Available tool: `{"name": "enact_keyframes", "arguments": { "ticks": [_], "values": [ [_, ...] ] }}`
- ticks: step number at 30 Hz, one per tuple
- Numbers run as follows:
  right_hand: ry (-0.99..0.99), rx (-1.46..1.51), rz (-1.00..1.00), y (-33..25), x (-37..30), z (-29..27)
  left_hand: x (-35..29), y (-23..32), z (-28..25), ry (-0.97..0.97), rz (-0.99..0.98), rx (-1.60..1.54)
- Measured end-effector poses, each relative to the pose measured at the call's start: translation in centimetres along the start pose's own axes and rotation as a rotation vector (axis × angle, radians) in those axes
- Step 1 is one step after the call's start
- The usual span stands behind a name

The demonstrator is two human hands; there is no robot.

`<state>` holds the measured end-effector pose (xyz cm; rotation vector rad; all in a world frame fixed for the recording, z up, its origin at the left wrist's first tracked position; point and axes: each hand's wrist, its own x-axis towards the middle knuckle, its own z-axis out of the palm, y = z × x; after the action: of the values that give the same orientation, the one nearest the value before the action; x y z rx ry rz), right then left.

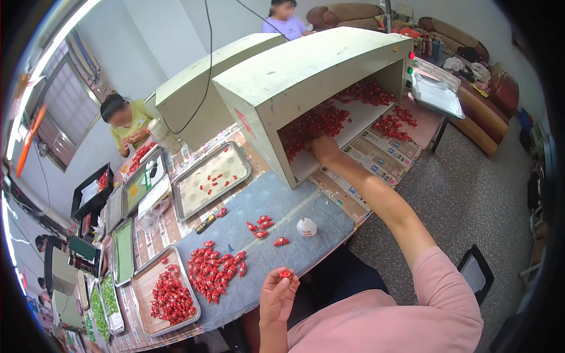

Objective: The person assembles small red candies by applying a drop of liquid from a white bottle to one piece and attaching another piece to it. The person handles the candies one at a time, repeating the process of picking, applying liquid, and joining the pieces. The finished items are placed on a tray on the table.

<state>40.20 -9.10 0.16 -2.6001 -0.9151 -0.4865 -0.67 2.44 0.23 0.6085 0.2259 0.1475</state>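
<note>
On the blue cloth (282, 197), red pieces (215, 272) are heaped, seemingly for easy reach, one small red item (286, 274) is pinched by the left hand (278, 295), and inside the cabinet (312, 76) the right hand (323, 150)'s finger state cannot be told.

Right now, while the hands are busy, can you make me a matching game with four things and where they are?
Things:
1. left hand
2. right hand
3. white bottle
4. purple shirt

Places:
A. standing on the blue cloth
B. on a person behind the big box
C. pinching a small red thing
D. reaching into the big box

Pairs: 1-C, 2-D, 3-A, 4-B
</note>
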Motion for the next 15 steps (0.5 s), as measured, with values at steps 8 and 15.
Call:
{"name": "enact_keyframes", "arguments": {
  "ticks": [8,15],
  "values": [
    [0.036,-0.151,-0.088,0.5,-0.6,1.0,0.1,-0.3,0.4,-0.002,-0.013,0.007],
    [0.113,0.989,0.186,-1.9,-7.0,-5.4,-0.3,-0.1,0.0,0.006,0.001,0.021]
  ]
}}
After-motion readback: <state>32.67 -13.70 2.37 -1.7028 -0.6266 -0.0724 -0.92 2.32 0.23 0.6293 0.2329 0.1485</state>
